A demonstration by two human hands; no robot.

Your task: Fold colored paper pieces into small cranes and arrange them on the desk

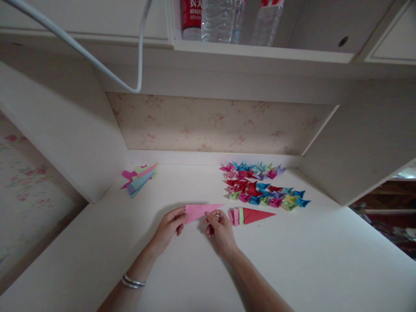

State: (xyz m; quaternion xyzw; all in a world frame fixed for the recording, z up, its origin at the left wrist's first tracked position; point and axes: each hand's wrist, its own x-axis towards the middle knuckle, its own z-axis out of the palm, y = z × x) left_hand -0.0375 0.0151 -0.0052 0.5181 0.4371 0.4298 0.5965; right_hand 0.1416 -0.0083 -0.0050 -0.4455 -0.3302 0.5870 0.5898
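A pink folded paper point(196, 211), long and pointed toward the right, is held just above the white desk. My left hand point(171, 224) grips its wide left end, thumb in front and fingers behind. With fingers curled, my right hand point(219, 226) pinches the lower edge near the narrow end. Right beside that hand lies a fanned row of folded paper pieces point(258, 215), pink, green and red, the red one ending in a point. Behind them stand rows of small folded paper cranes point(251, 186) in many colours.
Loose folded papers point(139, 180) in pink, green and blue lie at the back left. A white cable point(140, 52) hangs down at upper left. Plastic bottles point(217, 21) stand on the shelf above. Side panels point(364, 130) bound the desk point(182, 277).
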